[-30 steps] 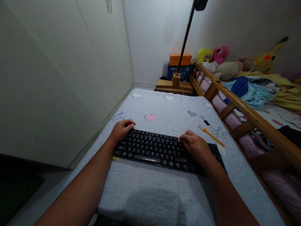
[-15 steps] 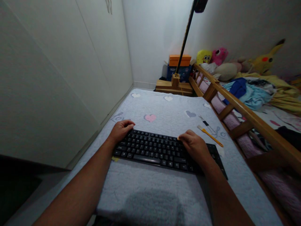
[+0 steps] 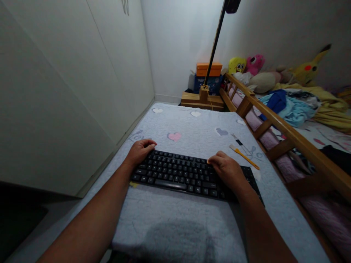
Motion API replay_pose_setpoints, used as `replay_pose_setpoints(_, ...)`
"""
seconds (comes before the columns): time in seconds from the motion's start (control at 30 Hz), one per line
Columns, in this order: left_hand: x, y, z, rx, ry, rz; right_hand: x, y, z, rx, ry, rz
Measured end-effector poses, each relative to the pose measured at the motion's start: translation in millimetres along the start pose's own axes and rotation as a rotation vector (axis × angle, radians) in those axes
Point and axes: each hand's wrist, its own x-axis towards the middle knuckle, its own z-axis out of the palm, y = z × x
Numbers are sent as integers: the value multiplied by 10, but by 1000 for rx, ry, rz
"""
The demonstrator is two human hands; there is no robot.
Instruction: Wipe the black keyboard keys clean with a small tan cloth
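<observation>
A black keyboard [image 3: 178,173] lies flat on a pale grey quilt with heart patches [image 3: 192,124]. My left hand [image 3: 139,151] rests on the keyboard's far left corner, with its fingers curled over the top edge. My right hand [image 3: 227,168] sits on the right part, and its fingers bend over the far edge too. Both hands grip the keyboard. The right forearm hides part of the keyboard's right end.
A yellow-handled brush [image 3: 244,156] and a small black tool [image 3: 239,141] lie right of the keyboard. A wooden bed rail [image 3: 276,117] runs along the right, with clothes and plush toys [image 3: 255,64] behind it. A wooden stand with a dark pole [image 3: 204,96] and an orange box [image 3: 208,68] are at the back. White cupboard doors [image 3: 68,91] line the left.
The view has shifted very slightly. Both hands stay where they were on the keyboard.
</observation>
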Motion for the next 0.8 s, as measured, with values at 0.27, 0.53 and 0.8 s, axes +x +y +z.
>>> replay_pose_setpoints(0.27,-8,18,3,6,8,-6,-28,189,-101,12,-31,13)
replay_pose_setpoints(0.53,-5,28,-8,27,10,-9,-57,337,-147,23,-15,4)
replay_pose_setpoints(0.8,-7,-1,3,22,6,-7,-94,460,-187,1,-43,29)
